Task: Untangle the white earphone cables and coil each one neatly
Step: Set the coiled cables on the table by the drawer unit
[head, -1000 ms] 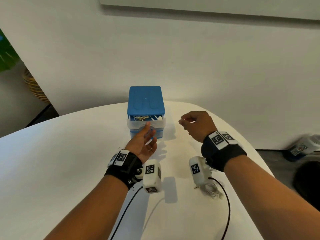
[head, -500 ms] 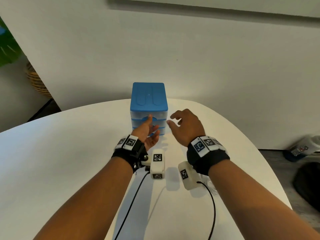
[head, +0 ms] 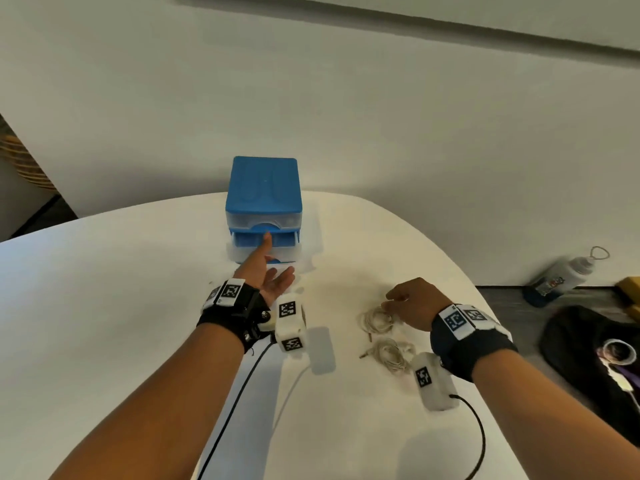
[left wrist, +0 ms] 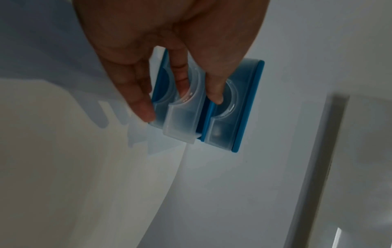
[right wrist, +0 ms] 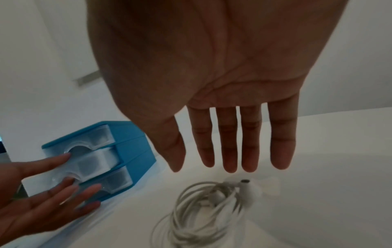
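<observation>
Two coiled white earphone cables lie on the white table (head: 104,289): the far coil (head: 375,320) (right wrist: 203,206) and the near coil (head: 389,353). My right hand (head: 398,299) (right wrist: 229,161) hovers just over the far coil, palm down and fingers straight, holding nothing. A blue three-drawer box (head: 263,188) (left wrist: 239,107) (right wrist: 131,139) stands at the table's back. Its middle drawer (head: 242,241) (left wrist: 180,124) sticks out a little. My left hand (head: 273,268) (left wrist: 184,97) lies with straight fingers against the drawer fronts, one fingertip in the middle drawer's handle recess.
The wall rises right behind the box. The table's curved edge runs close on the right. Beyond it on the floor are a white bottle (head: 561,277) and a black bag (head: 595,344). A wicker basket (head: 24,161) stands far left.
The open top drawer was pushed in; now the middle drawer stands slightly out. My right hand moved from beside the box down and right to the far coil.
</observation>
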Available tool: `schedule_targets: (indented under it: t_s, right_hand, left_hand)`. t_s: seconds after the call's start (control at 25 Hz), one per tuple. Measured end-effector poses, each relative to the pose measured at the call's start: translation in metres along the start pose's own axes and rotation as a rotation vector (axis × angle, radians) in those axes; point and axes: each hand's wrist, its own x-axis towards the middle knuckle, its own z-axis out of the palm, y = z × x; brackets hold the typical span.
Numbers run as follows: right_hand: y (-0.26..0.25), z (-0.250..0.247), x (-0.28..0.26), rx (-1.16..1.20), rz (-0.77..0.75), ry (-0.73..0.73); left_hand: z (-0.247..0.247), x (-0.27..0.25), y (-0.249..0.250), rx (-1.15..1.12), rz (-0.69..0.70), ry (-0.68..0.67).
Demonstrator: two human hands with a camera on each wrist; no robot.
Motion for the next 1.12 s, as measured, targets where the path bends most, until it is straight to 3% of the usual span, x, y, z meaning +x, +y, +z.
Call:
schedule_targets:
  t_s: [0.12, 0.28, 0.44, 0.72, 0.92, 1.04, 1.12]
  right_hand:
    - [-0.002, 0.015, 0.001, -0.133, -0.046, -0.030]
    - [-0.015, 0.030, -0.003, -0.454, -0.189, 0.088]
    - [-0.020, 0.032, -0.008, -0.713, -0.325, 0.010]
    - [-0.135, -0.029, -0.018, -0.279, -0.510, 0.183]
    - [-0.208, 0.000, -0.011, -0.363, -0.535, 0.149]
    - [-0.218, 0.025, -0.008, -0.487, -0.557, 0.174]
    - [-0.213, 0.026, -0.003, -0.403, -0.554, 0.188]
  left_hand:
    - [-0.007, -0.012, -0.013, -0.043, 0.008, -0.032]
    - [-0.020, -0.029, -0.028, -0.007, 0.025, -0.050]
    - [-0.033, -0.042, -0.036, 0.010, 0.026, -0.066]
    - [-0.047, -0.056, -0.048, 0.101, 0.007, -0.088]
    - [-0.054, -0.068, -0.055, 0.195, -0.043, -0.105]
    - [-0.061, -0.071, -0.053, 0.258, -0.042, -0.114]
    - [-0.061, -0.066, -0.048, 0.283, -0.035, -0.115]
